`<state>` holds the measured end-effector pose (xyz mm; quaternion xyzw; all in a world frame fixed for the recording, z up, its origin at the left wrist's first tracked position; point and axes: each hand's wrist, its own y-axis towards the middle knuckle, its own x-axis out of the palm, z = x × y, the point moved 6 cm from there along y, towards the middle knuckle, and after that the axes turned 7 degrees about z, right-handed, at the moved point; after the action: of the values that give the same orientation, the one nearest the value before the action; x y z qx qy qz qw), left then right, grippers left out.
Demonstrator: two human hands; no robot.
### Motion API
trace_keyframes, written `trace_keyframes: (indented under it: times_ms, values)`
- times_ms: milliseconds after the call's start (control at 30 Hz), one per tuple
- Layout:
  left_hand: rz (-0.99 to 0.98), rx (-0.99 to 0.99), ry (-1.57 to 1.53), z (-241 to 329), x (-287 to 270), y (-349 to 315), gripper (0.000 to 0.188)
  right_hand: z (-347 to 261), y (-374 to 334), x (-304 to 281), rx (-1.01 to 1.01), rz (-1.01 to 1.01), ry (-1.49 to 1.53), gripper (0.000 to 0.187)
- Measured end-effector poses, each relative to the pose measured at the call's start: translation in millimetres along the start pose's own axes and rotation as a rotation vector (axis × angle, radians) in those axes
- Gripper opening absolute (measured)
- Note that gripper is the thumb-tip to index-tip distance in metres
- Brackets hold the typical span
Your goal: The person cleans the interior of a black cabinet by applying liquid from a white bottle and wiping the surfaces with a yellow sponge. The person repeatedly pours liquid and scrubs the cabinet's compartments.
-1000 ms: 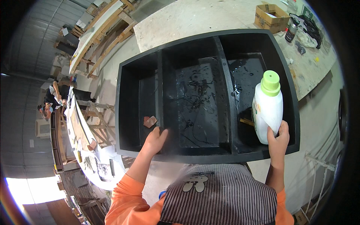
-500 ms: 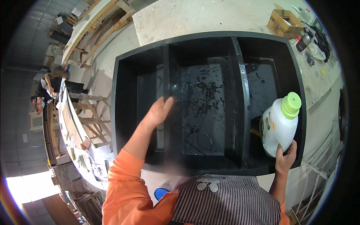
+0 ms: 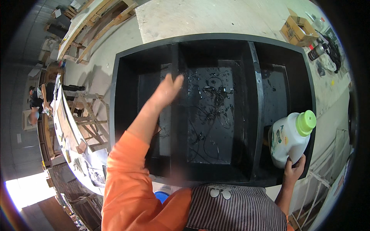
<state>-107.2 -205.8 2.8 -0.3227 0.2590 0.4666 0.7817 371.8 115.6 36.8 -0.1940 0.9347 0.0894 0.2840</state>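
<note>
Black box (image 3: pixel 210 50), right hand (image 3: pixel 294 169) grasping white bottle (image 3: pixel 288 141), left hand (image 3: pixel 166 92) at divider (image 3: pixel 177 134), grip unclear; cardboard carton (image 3: pixel 297 35) beyond

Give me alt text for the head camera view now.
A person's right hand grips a white bottle with a green cap at the right side of a black three-compartment box; the left hand is at its left divider. Glossy, wet-looking streaks mark the middle compartment's floor.

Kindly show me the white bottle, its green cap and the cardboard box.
White bottle (image 3: pixel 287 141), head view: middle of its body.
Green cap (image 3: pixel 306 123), head view: middle of the cap.
Cardboard box (image 3: pixel 295 34), head view: its outer side wall.
</note>
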Motion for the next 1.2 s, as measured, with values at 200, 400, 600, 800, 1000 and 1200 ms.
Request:
trace_keyframes:
  times_ms: [200, 400, 600, 800, 1000, 1200]
  values:
    - [-0.272, -0.133, 0.033, -25.3, 12.6, -137.0, 0.065, -3.1, 1.1, 3.5, -0.021, -0.021, 0.029, 0.033]
    - [-0.603, -0.002, 0.191, -66.5, -1.0, -182.5, 0.050, -2.0, 4.5, 5.3, -0.055, -0.062, 0.052, 0.031]
    - [-0.023, -0.080, 0.512, -133.3, -44.2, -135.2, 0.029, -0.2, 5.7, 9.1, -0.069, -0.057, 0.058, 0.028]
    - [0.032, -0.146, 0.744, -167.5, -26.9, -123.9, 0.019, -4.9, 3.5, 10.4, -0.131, -0.076, 0.060, 0.025]
    - [0.258, -0.095, 0.130, -101.4, -67.8, -148.1, 0.014, -14.0, 3.1, 10.7, -0.117, -0.082, 0.000, 0.022]
    - [0.247, 0.365, 0.195, 13.3, -30.9, -210.6, 0.017, -23.8, 0.1, 11.4, -0.121, -0.059, 0.049, 0.020]
